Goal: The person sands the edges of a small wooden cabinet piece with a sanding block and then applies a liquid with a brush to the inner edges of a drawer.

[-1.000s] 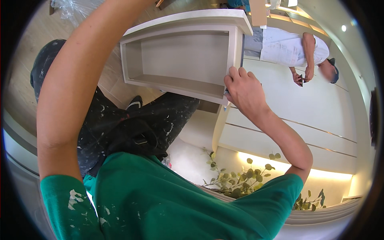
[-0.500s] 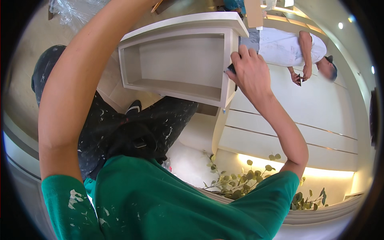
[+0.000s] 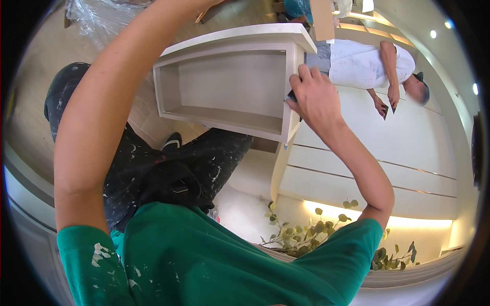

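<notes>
My right hand (image 3: 316, 97) is closed around a small dark hand tool (image 3: 291, 96), pressed to the right-hand side of a cream cabinet (image 3: 292, 71). Most of the tool is hidden by my fingers, so its exact kind does not show. The cabinet has one open-fronted compartment with a bare inside and a pale top board (image 3: 240, 33). My left forearm (image 3: 122, 76) reaches past the cabinet's left end to the upper edge of the picture, where the hand is cut off. A thin wooden piece (image 3: 202, 16) shows beneath that wrist.
Clear plastic sheeting (image 3: 104, 23) lies at the upper left. Another person (image 3: 357, 64) in a white shirt stands to the right, holding dark flat blades (image 3: 386, 109). Leafy branches (image 3: 301, 234) and a lit white wall panel (image 3: 367, 143) are on the right. My paint-specked legs (image 3: 214, 153) are below the cabinet.
My right hand has slid slightly downward and left in the picture with the dark tool. The cabinet appears a little lower. The other person's blades have moved apart.
</notes>
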{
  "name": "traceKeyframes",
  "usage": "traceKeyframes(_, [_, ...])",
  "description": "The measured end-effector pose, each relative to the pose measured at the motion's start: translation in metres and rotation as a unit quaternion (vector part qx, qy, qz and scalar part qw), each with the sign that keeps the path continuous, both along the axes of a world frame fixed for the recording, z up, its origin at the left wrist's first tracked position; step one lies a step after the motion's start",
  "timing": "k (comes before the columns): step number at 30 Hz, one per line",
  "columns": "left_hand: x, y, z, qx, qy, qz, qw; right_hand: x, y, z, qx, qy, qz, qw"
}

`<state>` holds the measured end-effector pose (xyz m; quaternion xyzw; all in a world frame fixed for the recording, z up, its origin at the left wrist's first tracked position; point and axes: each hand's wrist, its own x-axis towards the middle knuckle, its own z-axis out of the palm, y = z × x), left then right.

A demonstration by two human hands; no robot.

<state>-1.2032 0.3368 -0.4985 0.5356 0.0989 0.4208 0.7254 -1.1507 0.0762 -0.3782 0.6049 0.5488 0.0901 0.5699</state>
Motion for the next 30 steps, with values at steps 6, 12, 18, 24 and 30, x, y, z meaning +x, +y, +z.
traceKeyframes(6, [0.031,-0.006,-0.005,0.011,0.058,-0.004,0.998,-0.003,-0.005,0.000,-0.009,-0.003,-0.037,0.999])
traceKeyframes(12, [0.011,0.009,-0.001,0.021,0.045,0.048,0.998,-0.004,0.009,0.010,-0.004,0.008,-0.024,1.000])
traceKeyframes(18, [0.005,0.000,0.000,0.012,0.038,-0.006,0.999,-0.003,0.003,0.004,-0.018,0.014,-0.041,0.999])
traceKeyframes(24, [0.002,-0.005,0.002,0.006,0.042,0.006,0.999,0.002,0.001,-0.002,-0.022,0.020,-0.034,0.999])
traceKeyframes(30, [-0.002,-0.006,0.006,-0.005,0.044,0.008,0.999,0.003,0.006,-0.004,-0.011,0.015,-0.026,1.000])
